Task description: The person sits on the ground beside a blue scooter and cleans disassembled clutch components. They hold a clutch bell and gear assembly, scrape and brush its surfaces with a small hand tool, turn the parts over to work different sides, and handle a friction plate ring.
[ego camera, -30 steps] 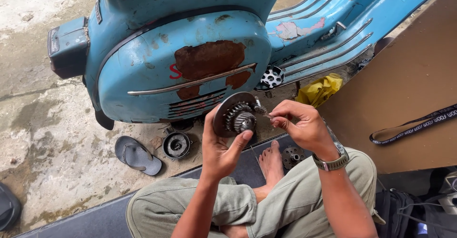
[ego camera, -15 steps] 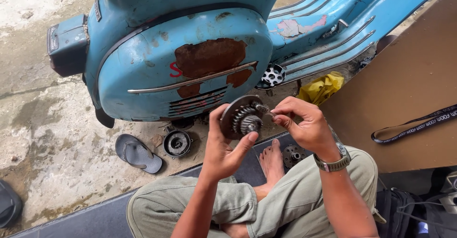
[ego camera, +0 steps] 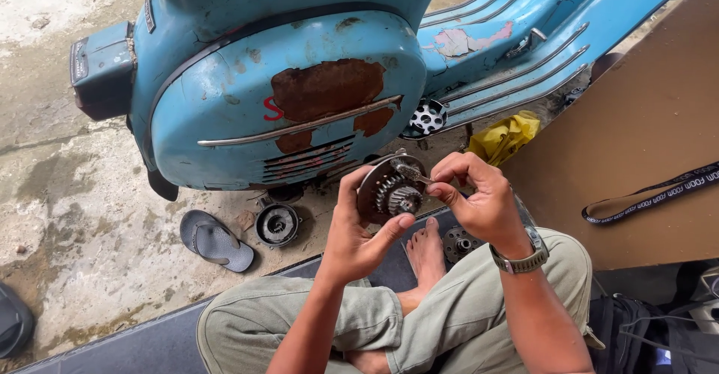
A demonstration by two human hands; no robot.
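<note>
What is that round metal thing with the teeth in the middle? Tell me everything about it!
The round gear part is a dark, greasy metal disc with a toothed, shinier hub in its centre. The left hand holds it up on edge, thumb under the hub, fingers behind. The right hand pokes a thin metal tool at its upper rim. It sits in front of the blue scooter.

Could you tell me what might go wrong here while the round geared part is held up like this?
1. The left hand grips the geared disc mostly by its edge, above a bare foot; a slip could drop it there.
2. The right hand works a small metal tool near the left thumb; it might skid off and jab the thumb.
3. Any small piece freed could fall to the cluttered concrete floor by the round part.
</note>
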